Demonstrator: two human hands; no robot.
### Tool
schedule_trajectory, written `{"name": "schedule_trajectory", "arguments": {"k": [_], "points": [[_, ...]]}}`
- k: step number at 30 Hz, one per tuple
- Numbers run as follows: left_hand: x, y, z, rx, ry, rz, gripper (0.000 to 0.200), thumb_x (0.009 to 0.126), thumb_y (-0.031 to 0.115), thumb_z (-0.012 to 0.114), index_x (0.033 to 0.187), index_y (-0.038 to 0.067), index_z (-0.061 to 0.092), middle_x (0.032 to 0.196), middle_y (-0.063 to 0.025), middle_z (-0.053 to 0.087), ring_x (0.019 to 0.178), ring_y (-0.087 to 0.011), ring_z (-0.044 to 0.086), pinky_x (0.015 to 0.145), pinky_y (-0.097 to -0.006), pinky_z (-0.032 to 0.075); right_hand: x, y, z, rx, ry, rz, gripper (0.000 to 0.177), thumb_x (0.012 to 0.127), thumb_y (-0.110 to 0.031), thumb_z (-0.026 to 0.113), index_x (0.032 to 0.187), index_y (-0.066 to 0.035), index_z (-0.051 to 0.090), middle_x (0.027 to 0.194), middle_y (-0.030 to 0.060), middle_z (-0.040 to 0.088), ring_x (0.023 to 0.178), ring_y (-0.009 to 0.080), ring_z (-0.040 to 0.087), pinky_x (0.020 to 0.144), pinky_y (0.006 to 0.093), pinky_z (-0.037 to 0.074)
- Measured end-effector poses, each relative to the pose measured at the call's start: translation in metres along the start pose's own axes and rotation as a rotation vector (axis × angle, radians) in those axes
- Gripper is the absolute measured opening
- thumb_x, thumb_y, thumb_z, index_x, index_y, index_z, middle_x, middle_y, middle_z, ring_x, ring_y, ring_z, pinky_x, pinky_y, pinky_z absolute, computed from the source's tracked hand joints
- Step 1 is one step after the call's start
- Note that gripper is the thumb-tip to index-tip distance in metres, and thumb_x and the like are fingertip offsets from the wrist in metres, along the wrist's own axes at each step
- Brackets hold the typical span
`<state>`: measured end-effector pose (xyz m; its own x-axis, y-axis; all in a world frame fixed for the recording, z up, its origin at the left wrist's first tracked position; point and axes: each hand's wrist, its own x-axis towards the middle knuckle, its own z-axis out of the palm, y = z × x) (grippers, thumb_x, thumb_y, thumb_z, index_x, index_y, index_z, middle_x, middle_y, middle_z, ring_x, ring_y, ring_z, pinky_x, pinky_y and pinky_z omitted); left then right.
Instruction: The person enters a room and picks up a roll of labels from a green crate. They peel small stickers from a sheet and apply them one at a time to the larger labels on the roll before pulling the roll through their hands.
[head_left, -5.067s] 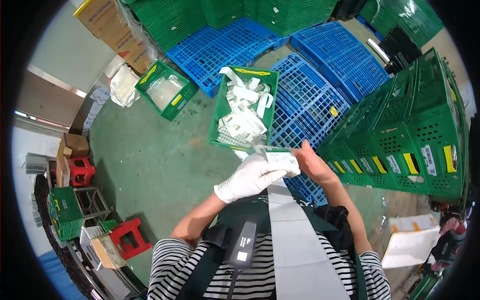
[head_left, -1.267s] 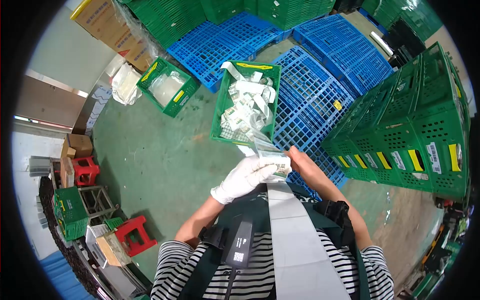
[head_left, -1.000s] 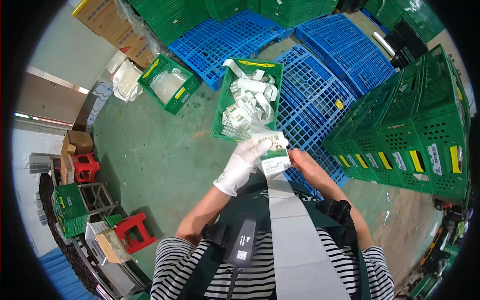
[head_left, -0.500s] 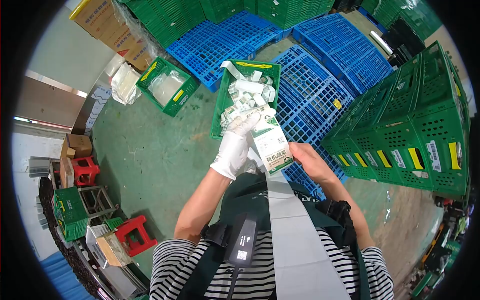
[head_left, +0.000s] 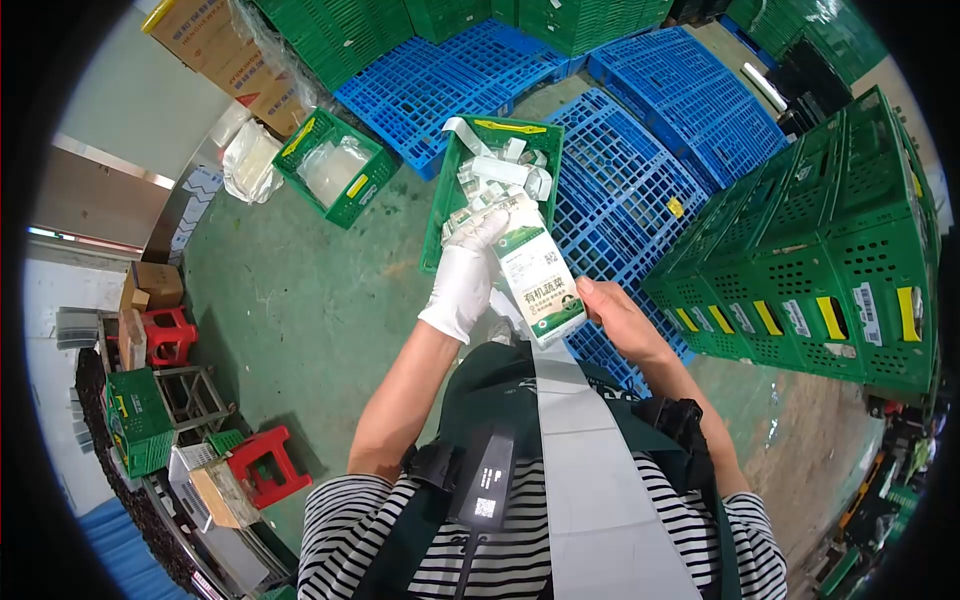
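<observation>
My left hand (head_left: 470, 262), in a white glove, is closed on the upper end of a printed label strip (head_left: 540, 280) with green and black print. My bare right hand (head_left: 615, 315) pinches the strip's lower right edge between thumb and fingers. From there a long pale backing strip (head_left: 590, 430) runs down over my apron and striped shirt. Just beyond my left hand, a green crate (head_left: 436, 215) holds a heap of labels and white strips, partly hidden by my glove.
Blue pallets (head_left: 625, 190) lie beyond and right of the label crate. Stacked green crates (head_left: 800, 260) stand at the right. A smaller green crate (head_left: 365, 195) holds clear plastic bags. Red stools (head_left: 268, 468) and a wooden-topped bench are at the left.
The printed strip has shifted between my hands, with its green band and lettering now in different places. My left hand has moved slightly away from my body and left.
</observation>
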<state>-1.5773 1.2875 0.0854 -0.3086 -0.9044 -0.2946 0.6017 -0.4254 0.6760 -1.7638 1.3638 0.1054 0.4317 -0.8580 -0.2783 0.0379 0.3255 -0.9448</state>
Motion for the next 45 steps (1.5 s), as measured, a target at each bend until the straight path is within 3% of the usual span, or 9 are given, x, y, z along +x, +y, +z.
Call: {"name": "schedule_trajectory", "arguments": {"k": [10,12,24,28,30,34,36,45], "points": [[0.009,-0.005,-0.004,-0.015,0.018,-0.047,0.025,0.086,0.012,0.054,0.109,0.003,0.057,0.103,-0.0074,0.062,0.089,-0.0172,0.060,0.078,-0.0328,0.050,0.005,0.002,0.006,0.067,0.055,-0.052,0.030,0.093,-0.019,0.048,0.104,0.006,0.060,0.092,0.0037,0.064,0.081,0.0057,0.054,0.073,0.0224,0.045],[0.011,-0.007,-0.007,0.015,0.019,-0.052,0.031,0.088,0.016,0.051,0.112,-0.002,0.053,0.106,-0.0132,0.060,0.094,-0.0234,0.061,0.084,-0.0382,0.050,0.006,0.003,0.007,0.068,0.056,-0.054,0.030,0.093,-0.020,0.048,0.104,0.006,0.060,0.091,0.0036,0.064,0.080,0.0057,0.054,0.073,0.0223,0.045],[0.018,-0.010,-0.012,0.042,0.062,-0.070,0.031,0.087,0.014,0.051,0.113,-0.002,0.052,0.108,-0.0114,0.060,0.098,-0.0203,0.058,0.088,-0.0342,0.045,0.011,0.002,0.005,0.277,0.108,-0.049,0.030,0.092,-0.020,0.050,0.104,0.005,0.060,0.090,0.0034,0.064,0.077,0.0045,0.057,0.070,0.0200,0.046],[0.016,-0.008,-0.009,0.026,0.048,-0.076,0.031,0.086,0.014,0.052,0.113,-0.001,0.052,0.108,-0.0110,0.060,0.097,-0.0201,0.059,0.087,-0.0343,0.046,0.012,0.003,0.005,0.288,0.092,-0.041,0.029,0.092,-0.019,0.050,0.104,0.005,0.060,0.090,0.0035,0.064,0.077,0.0046,0.057,0.069,0.0197,0.046],[0.019,-0.009,-0.015,0.008,0.021,-0.115,0.030,0.086,0.016,0.054,0.114,0.007,0.054,0.106,-0.0056,0.060,0.090,-0.0173,0.060,0.079,-0.0325,0.049,0.013,0.004,0.005,0.286,0.089,-0.040,0.029,0.092,-0.019,0.049,0.104,0.005,0.060,0.090,0.0035,0.064,0.076,0.0045,0.057,0.068,0.0196,0.046],[0.021,-0.011,-0.017,0.022,0.033,-0.102,0.028,0.085,0.017,0.055,0.112,0.007,0.055,0.104,-0.0052,0.061,0.089,-0.0167,0.060,0.077,-0.0317,0.049,0.014,0.003,0.006,0.283,0.091,-0.034,0.029,0.092,-0.019,0.049,0.104,0.005,0.060,0.090,0.0033,0.064,0.076,0.0043,0.057,0.068,0.0197,0.046],[0.022,-0.012,-0.018,0.061,0.069,-0.114,0.033,0.086,0.017,0.052,0.114,0.000,0.053,0.105,-0.0114,0.061,0.092,-0.0212,0.061,0.083,-0.0354,0.049,0.014,0.002,0.006,0.285,0.092,-0.029,0.029,0.092,-0.020,0.050,0.104,0.005,0.060,0.090,0.0033,0.064,0.076,0.0043,0.057,0.068,0.0196,0.046],[0.026,-0.013,-0.021,0.051,0.044,-0.112,0.035,0.086,0.019,0.051,0.116,0.000,0.051,0.106,-0.0106,0.061,0.092,-0.0217,0.061,0.082,-0.0359,0.050,0.015,0.004,0.006,0.251,0.095,-0.024,0.029,0.092,-0.020,0.050,0.103,0.005,0.061,0.090,0.0030,0.064,0.076,0.0042,0.057,0.069,0.0202,0.045]]}}
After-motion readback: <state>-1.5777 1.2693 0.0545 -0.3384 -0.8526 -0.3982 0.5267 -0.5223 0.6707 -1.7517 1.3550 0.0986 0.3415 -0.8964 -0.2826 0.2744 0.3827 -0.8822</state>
